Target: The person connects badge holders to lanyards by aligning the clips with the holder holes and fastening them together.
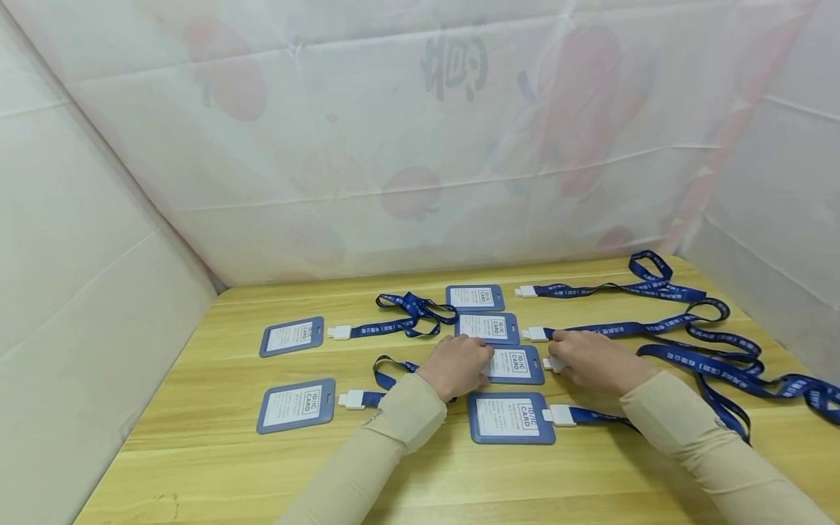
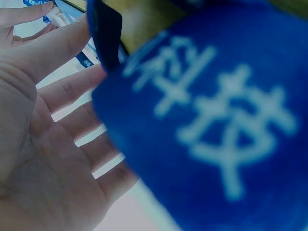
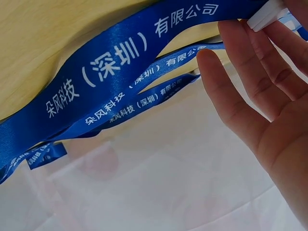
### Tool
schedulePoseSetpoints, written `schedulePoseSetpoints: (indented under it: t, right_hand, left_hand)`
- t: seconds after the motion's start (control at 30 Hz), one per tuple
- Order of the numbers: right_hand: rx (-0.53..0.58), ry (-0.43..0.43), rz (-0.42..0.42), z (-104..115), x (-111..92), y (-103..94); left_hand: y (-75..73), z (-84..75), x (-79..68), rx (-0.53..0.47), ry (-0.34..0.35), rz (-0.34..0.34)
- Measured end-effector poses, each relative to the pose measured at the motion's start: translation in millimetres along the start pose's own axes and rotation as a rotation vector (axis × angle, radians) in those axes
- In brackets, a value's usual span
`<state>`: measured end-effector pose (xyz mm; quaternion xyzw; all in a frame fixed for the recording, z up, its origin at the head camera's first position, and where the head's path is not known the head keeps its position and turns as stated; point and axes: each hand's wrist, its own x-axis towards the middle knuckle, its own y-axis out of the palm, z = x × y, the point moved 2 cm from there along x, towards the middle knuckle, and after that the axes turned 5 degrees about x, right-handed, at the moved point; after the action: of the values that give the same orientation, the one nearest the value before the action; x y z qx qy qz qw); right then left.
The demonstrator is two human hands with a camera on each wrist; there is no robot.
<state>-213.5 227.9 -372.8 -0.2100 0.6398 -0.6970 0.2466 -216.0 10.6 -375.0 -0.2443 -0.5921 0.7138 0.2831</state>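
My left hand (image 1: 456, 367) grips the left part of a blue ID card holder (image 1: 525, 364), third from the back in the right-hand column. Part of that holder is hidden under the fingers. Just right of its slotted end, my right hand (image 1: 600, 361) pinches the white clip (image 1: 550, 364) of a blue lanyard, the clip's tip close to the slot. The right wrist view has this clip (image 3: 265, 14) at the fingertips, its printed strap (image 3: 110, 57) running off to the left. In the left wrist view, a blurred blue strap (image 2: 216, 115) covers the left fingertips.
Three more card holders in this column, one nearest me (image 1: 512, 419), have lanyards to their right. Two holders (image 1: 292, 337) lie at left with coiled lanyards (image 1: 420, 313), one partly under my left forearm. Straps tangle on the right (image 1: 728, 350). White sheets (image 1: 341, 168) enclose the wooden table (image 1: 216, 452).
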Motion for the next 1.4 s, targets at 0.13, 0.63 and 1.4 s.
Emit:
schedulePoseSetpoints:
  t: [0.13, 0.63, 1.4]
  right_hand:
    - [0.0, 0.001, 0.004, -0.3, 0.5, 1.2]
    - [0.011, 0.01, 0.007, 0.0, 2.0, 2.2]
    - [0.004, -0.009, -0.018, 1.6, 3.0, 3.0]
  left_hand:
    - [0.7, -0.4, 0.4, 0.002, -0.001, 0.0]
    - [0.3, 0.0, 0.6, 0.026, 0.003, -0.022]
    - [0.5, 0.4, 1.5, -0.013, 0.0, -0.01]
